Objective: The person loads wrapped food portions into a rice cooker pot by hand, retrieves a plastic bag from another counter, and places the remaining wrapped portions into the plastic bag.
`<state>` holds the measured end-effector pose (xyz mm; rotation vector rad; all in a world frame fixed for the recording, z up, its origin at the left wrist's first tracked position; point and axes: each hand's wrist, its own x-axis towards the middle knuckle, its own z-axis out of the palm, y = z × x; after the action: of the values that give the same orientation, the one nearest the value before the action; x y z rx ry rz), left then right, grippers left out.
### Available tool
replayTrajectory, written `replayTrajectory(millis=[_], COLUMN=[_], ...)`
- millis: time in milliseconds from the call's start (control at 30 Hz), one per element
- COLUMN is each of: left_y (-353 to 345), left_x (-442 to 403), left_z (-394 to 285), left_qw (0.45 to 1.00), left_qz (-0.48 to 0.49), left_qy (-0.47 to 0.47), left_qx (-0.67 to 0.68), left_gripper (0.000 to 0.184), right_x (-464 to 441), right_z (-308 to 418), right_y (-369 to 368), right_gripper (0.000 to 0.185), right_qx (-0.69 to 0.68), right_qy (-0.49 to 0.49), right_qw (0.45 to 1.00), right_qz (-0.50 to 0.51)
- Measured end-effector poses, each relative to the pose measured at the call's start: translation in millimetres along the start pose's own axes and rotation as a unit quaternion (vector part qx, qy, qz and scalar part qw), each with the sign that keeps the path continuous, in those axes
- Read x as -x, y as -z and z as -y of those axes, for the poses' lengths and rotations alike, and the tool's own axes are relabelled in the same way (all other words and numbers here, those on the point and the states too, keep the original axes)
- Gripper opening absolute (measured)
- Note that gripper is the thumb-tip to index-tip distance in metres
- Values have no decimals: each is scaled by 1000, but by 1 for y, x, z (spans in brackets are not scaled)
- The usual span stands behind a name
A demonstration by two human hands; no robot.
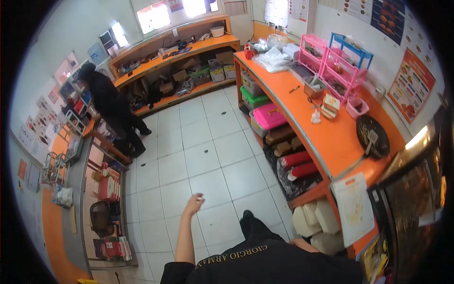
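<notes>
My left hand (pixel 194 204) hangs out over the tiled floor, its fingers curled. Something small and whitish shows at the fingertips, too small to name. Of my right arm only a bit of skin shows beside my black shirt (pixel 265 265); the hand itself is hidden. On the orange counter (pixel 302 113) to the right lie a black frying pan (pixel 367 130) with a slotted spatula (pixel 372 142) in it, bread slices (pixel 330 105) and a crumpled tissue (pixel 316 116). Nearest my right side, a stained white cutting board (pixel 352 208) leans at the counter's end.
A person in black (pixel 111 104) stands at the left counter (pixel 71 227). Pink and blue racks (pixel 345 61) and plastic bags (pixel 273 59) stand on the right counter, with lidded bins (pixel 268 116) underneath. An orange shelf (pixel 189 54) runs along the back. White tiles (pixel 189 151) lie between the counters.
</notes>
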<state>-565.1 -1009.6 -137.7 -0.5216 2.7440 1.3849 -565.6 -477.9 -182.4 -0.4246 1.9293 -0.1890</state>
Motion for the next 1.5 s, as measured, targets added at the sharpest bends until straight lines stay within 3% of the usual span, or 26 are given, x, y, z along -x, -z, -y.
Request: replayTrajectory(millis=[100, 133, 167, 233, 267, 300, 333, 500, 600, 667, 767, 800, 833, 867, 900, 967, 1000, 1100, 1167, 1233, 1267, 1333, 1433, 1500], left_y=[-37, -44, -54, -64, -70, -46, -45, -30, -20, -14, -17, -29, -39, -21, -3, 8, 6, 13, 11, -8, -15, -18, -39, -30], left_x=[-32, -25, -21, 5, 20, 39, 58, 10, -57, -109, -213, -269, -328, -380, -435, -516, -559, -616, -636, -645, -641, -622, -568, -513], left_z=[16, 11, 36, 85, 123, 68, 84, 106, 114, 119, 147, 171, 182, 165, 63, -27, -54, -159, -197, -183, -170, -151, -39, 2], left_qw=[996, 994, 991, 966, 946, 915, 895, 865, 867, 872, 879, 874, 882, 963, 943, 985, 990, 997, 990, 989, 988, 985, 953, 922], left_qz=[65, 72, 90, 158, 219, 253, 270, 236, 217, 214, 228, 243, 241, 124, 189, 80, 80, 54, 100, 103, 111, 148, 232, 244], left_qy=[10, 62, 95, 183, 220, 285, 336, 441, 447, 439, 415, 415, 392, 169, 187, 42, 18, -51, -72, -60, -49, 69, 194, 299], left_qx=[54, 62, 19, -92, -91, -135, -118, -49, -25, -21, -46, -67, -98, -170, -202, -145, -116, 5, 66, 82, 94, 47, -28, -21], left_gripper=[34, 29, 35, 45, 44, 42, 41, 41, 40, 40, 40, 40, 40, 41, 42, 37, 35, 32, 31, 30, 29, 33, 36, 36], right_x=[-74, -103, -153, -206, -176, -199, -217, -228, -239, -247, -254, -265, -266, -277, -280, -292, -296, -325, -354, -407, -401, -372, -366, -358], right_z=[-3, -7, -26, -16, 30, 44, 58, 171, 203, 214, 219, 215, 216, 211, 209, 201, 199, 190, 173, 146, 145, 144, 121, 123], right_y=[61, 75, 92, 148, 206, 231, 257, 400, 455, 495, 564, 587, 615, 640, 664, 721, 751, 839, 892, 942, 962, 988, 1011, 1017], right_gripper=[24, 23, 25, 26, 25, 40, 42, 30, 21, 17, 21, 23, 21, 20, 20, 18, 19, 24, 27, 33, 33, 35, 33, 30], right_qx=[33, 42, 114, 84, 41, 77, -2, -164, -189, -200, -127, -117, -179, -185, -170, -153, -141, -98, -92, -62, -65, -70, -22, -33], right_qy=[-79, -107, -15, -13, 8, 56, 117, 204, 267, 301, 286, 280, 260, 223, 242, 247, 252, 172, 161, 171, 173, 82, 138, 116], right_qw=[996, 992, 991, 996, 996, 984, 967, 930, 897, 853, 841, 813, 825, 825, 780, 738, 720, 737, 743, 653, 656, 755, 739, 749], right_qz=[39, 59, 70, -37, -82, -151, -227, -257, -297, -377, -442, -497, -469, -486, -551, -609, -631, -647, -643, -735, -732, -647, -659, -652])
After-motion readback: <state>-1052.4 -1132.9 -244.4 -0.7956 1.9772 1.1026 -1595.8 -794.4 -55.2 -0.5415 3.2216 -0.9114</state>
